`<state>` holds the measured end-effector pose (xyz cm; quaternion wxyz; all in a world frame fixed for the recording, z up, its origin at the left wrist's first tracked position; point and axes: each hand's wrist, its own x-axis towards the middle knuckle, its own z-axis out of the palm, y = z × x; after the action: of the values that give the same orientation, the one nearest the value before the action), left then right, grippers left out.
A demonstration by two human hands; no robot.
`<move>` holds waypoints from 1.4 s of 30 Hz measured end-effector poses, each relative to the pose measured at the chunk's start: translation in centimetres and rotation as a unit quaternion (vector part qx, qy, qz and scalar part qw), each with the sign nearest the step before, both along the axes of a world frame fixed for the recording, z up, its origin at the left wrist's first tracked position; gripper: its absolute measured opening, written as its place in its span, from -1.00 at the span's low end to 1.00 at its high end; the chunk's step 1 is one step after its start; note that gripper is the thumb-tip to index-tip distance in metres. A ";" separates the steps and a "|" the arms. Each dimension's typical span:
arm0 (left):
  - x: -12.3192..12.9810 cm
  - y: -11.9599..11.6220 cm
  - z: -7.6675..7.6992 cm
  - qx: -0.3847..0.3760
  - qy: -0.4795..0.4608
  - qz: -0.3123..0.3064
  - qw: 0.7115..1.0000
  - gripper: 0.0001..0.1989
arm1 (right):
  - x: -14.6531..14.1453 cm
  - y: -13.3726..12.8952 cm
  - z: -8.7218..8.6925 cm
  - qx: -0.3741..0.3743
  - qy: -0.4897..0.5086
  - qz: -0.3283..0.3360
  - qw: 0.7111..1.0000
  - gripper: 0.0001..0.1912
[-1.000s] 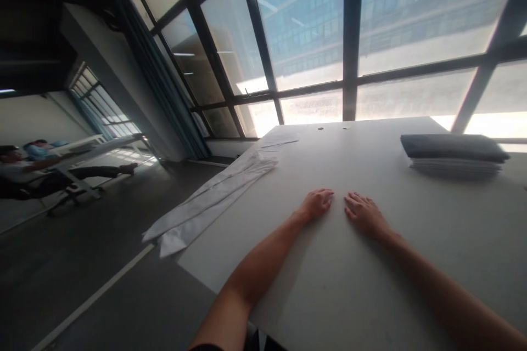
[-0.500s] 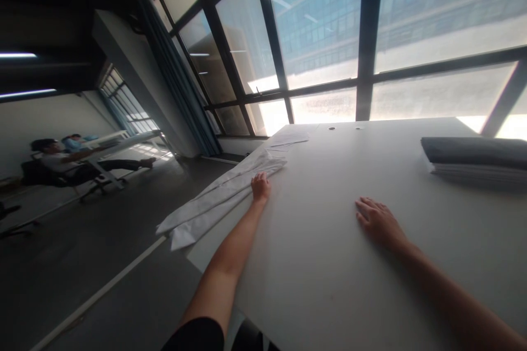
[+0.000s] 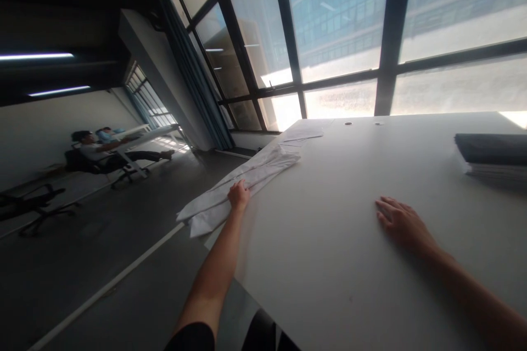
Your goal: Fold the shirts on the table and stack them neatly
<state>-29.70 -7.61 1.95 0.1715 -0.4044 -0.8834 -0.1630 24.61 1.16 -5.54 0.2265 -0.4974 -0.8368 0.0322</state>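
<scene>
A crumpled white cloth point(image 3: 263, 167) lies along the left edge of the white table point(image 3: 321, 241), and part of it hangs past the edge. My left hand point(image 3: 239, 195) is at the near side of this cloth with its fingers curled down; what they hold, if anything, is hidden. Out on the bare tabletop, my right hand point(image 3: 404, 225) rests flat, palm down, its fingers stretched and holding nothing.
A folded dark cloth point(image 3: 492, 149) lies on a white stack at the right. Flat white sheets point(image 3: 302, 134) are at the table's far left corner. Beyond the left edge are a chair point(image 3: 39, 205) and a seated person point(image 3: 96, 148). Large windows stand behind.
My left hand has moved left and nearer along the cloth. My right hand stays flat on the table. The camera has turned slightly left, shifting the whole view rightward.
</scene>
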 end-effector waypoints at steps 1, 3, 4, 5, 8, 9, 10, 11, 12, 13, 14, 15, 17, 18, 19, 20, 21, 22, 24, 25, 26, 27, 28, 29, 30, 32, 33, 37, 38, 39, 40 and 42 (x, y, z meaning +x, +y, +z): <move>0.0 0.1 0.1 -0.001 -0.001 0.006 1.000 -0.55 | 0.1 0.1 -0.1 0.000 0.001 0.000 1.000 -0.51; 0.1 0.2 0.2 -0.001 -0.004 0.015 1.000 -0.63 | 0.2 0.3 -0.3 0.000 -0.002 -0.002 1.000 -0.51; 0.2 0.3 0.4 -0.001 -0.005 0.018 1.000 -0.68 | 0.3 0.4 -0.4 -0.001 -0.005 -0.001 1.000 -0.50; 0.3 0.3 0.6 0.000 -0.007 0.019 1.000 -0.72 | 0.3 0.4 -0.5 0.000 -0.007 0.001 1.000 -0.50; 0.7 0.2 1.5 0.011 0.001 0.018 1.000 -0.69 | 0.4 0.4 -0.6 0.005 -0.010 0.007 1.000 -0.47; 0.9 0.1 1.9 0.017 0.007 0.017 1.000 -0.67 | 0.4 0.4 -0.6 0.009 -0.010 0.007 1.000 -0.47; 1.2 0.0 2.2 0.024 0.016 0.013 0.999 -0.65 | 0.3 0.3 -0.5 0.012 -0.011 0.005 1.000 -0.47; 1.7 0.0 2.6 0.032 0.027 0.006 0.999 -0.64 | 0.3 0.2 -0.4 0.015 -0.012 0.003 1.000 -0.47; 2.2 -0.1 3.0 0.041 0.041 -0.005 0.998 -0.63 | 0.2 0.1 -0.4 0.018 -0.011 0.002 1.000 -0.48; 2.9 -0.1 3.3 0.049 0.055 -0.019 0.997 -0.63 | 0.2 0.1 -0.3 0.019 -0.010 0.000 1.000 -0.48; 3.7 -0.1 3.5 0.055 0.068 -0.035 0.996 -0.63 | 0.1 0.0 -0.2 0.020 -0.008 -0.001 1.000 -0.49; 4.5 -0.1 3.6 0.057 0.079 -0.051 0.994 -0.64 | 0.1 0.0 -0.2 0.019 -0.006 -0.002 1.000 -0.49; 6.3 0.0 3.5 0.041 0.084 -0.081 0.992 -0.64 | 0.1 0.0 -0.2 0.017 -0.005 -0.004 1.000 -0.49; 7.2 0.1 3.2 0.021 0.078 -0.095 0.992 -0.64 | 0.1 0.0 -0.2 0.017 -0.007 -0.004 1.000 -0.49; 8.0 0.3 2.9 -0.002 0.069 -0.107 0.992 -0.64 | 0.1 0.1 -0.2 0.017 -0.009 -0.004 1.000 -0.49; 8.8 0.4 2.5 -0.027 0.056 -0.117 0.991 -0.65 | 0.1 0.1 -0.3 0.018 -0.011 -0.003 1.000 -0.48; 9.4 0.6 2.1 -0.050 0.044 -0.125 0.990 -0.65 | 0.2 0.2 -0.3 0.017 -0.011 -0.002 1.000 -0.48; 9.9 0.8 1.7 -0.069 0.033 -0.130 0.989 -0.66 | 0.2 0.2 -0.3 0.017 -0.011 -0.001 1.000 -0.48; 10.5 1.1 1.1 -0.092 0.019 -0.135 0.986 -0.68 | 0.2 0.2 -0.4 0.015 -0.004 -0.002 1.000 -0.49; 10.6 1.2 0.9 -0.099 0.014 -0.137 0.986 -0.67 | 0.2 0.2 -0.4 0.014 0.002 -0.002 1.000 -0.50; 10.5 1.2 0.8 -0.104 0.011 -0.137 0.985 -0.66 | 0.1 0.2 -0.4 0.014 0.007 -0.001 1.000 -0.51; 10.4 1.2 0.8 -0.107 0.009 -0.136 0.985 -0.64 | 0.1 0.2 -0.4 0.013 0.011 0.000 1.000 -0.51; 10.2 1.1 0.8 -0.109 0.008 -0.136 0.985 -0.62 | 0.2 0.3 -0.4 0.012 0.013 0.001 1.000 -0.51; 9.9 1.0 0.9 -0.111 0.008 -0.136 0.984 -0.60 | 0.2 0.3 -0.4 0.011 0.012 0.002 1.000 -0.51; 9.7 0.9 1.0 -0.113 0.009 -0.136 0.984 -0.59 | 0.3 0.4 -0.5 0.010 0.010 0.001 1.000 -0.50; 9.5 0.6 1.1 -0.120 0.010 -0.135 0.983 -0.57 | 0.4 0.4 -0.5 0.008 0.010 -0.001 1.000 -0.51; 9.5 0.5 1.2 -0.123 0.010 -0.133 0.983 -0.57 | 0.4 0.4 -0.4 0.006 0.018 0.002 1.000 -0.51; 9.7 -0.9 1.3 -0.136 0.028 -0.119 0.983 -0.52 | -1.1 -0.7 0.4 -0.038 0.133 0.045 0.989 -0.50; 9.6 -1.7 1.4 -0.143 0.040 -0.114 0.982 -0.49 | -2.1 -1.1 0.8 -0.066 0.174 0.059 0.981 -0.50; 9.5 -2.6 1.5 -0.150 0.051 -0.110 0.981 -0.46 | -3.3 -1.6 1.2 -0.100 0.216 0.073 0.969 -0.50; 9.1 -3.7 1.6 -0.156 0.059 -0.104 0.980 -0.44 | -4.8 -2.1 1.7 -0.139 0.255 0.084 0.953 -0.50; 8.1 -6.5 1.9 -0.160 0.063 -0.095 0.980 -0.42 | -8.6 -3.1 2.7 -0.222 0.323 0.116 0.912 -0.51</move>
<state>-21.57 -14.09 3.81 0.1436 -0.5183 -0.8430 -0.0092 16.04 -1.94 -2.87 0.3632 -0.3963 -0.7410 0.4025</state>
